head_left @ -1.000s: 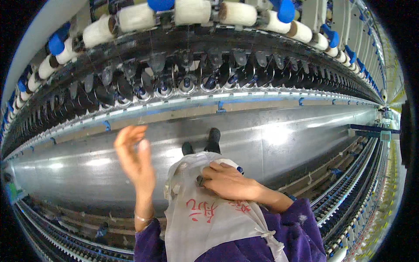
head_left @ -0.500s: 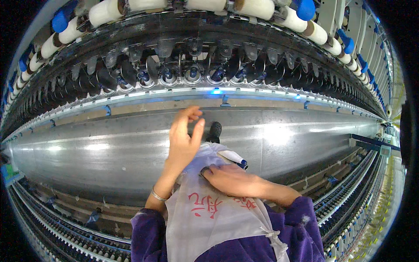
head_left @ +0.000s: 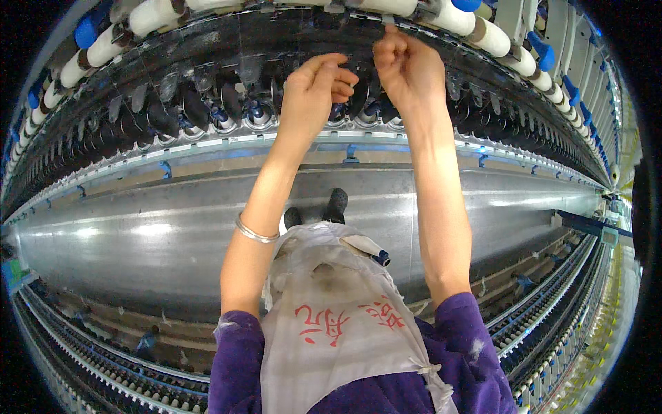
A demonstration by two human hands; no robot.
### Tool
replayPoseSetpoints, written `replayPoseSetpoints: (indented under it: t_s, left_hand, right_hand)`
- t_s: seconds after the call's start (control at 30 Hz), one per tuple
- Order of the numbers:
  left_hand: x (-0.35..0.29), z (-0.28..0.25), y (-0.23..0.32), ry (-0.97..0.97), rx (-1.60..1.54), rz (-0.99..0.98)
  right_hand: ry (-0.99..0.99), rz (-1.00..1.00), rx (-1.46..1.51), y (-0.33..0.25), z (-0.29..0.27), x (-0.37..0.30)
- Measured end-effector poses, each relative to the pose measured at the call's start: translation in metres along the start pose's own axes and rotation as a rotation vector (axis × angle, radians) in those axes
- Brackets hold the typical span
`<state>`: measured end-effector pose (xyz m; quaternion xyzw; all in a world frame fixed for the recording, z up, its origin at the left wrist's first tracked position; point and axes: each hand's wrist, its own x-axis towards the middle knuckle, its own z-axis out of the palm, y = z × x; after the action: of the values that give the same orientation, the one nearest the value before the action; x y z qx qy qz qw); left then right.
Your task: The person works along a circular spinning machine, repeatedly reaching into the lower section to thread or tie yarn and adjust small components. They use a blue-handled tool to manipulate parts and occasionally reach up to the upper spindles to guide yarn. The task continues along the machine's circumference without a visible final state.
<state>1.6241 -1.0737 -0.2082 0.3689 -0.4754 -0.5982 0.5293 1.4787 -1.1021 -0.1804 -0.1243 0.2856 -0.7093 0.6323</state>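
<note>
Right hand [head_left: 407, 69] pinched tight up at the top of the spinning frame, fingertips [head_left: 388, 43] bunched together right under the row of white bobbins [head_left: 452, 15]. Probably nipping a thread, but way too fine to see, so can't really tell what's in that grip. Left hand [head_left: 314, 93] just beside it and a bit lower, fingers curled in loosely, thumb over the top, nothing visibly held, hovering in front of the dark spindle row [head_left: 227, 114].

Spindle row looks like a long bank of black guides and shiny round rings, running side to side across the whole view and bowing down at both ends from the lens. Bobbins above the grip lying in the same line, creamy white with blue caps [head_left: 89, 27] here and there.

Silver bangle [head_left: 255, 231] on the left wrist, below the hands. Further down, a long shiny metal panel [head_left: 138, 238] stretching left to right. Closest to the body, a pale apron [head_left: 338, 331] with red lettering over purple sleeves [head_left: 234, 352], dark shoes [head_left: 336, 203] peeking out past the apron.
</note>
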Motion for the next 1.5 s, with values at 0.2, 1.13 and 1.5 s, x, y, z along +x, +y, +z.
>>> replayPoseSetpoints:
  t_s: [0.2, 1.13, 1.5]
  left_hand:
    - [0.017, 0.007, -0.001, 0.073, -0.137, -0.132]
    - [0.055, 0.018, 0.045, -0.059, -0.647, -0.257]
    - [-0.118, -0.068, -0.05, -0.699, 1.257, -0.483]
  right_hand:
    - [-0.193, 0.2, -0.138, 0.003, 0.047, -0.024]
    - [-0.345, 0.252, -0.277, -0.005, 0.042, -0.053]
    - [-0.312, 0.042, -1.296, -0.036, -0.031, -0.156]
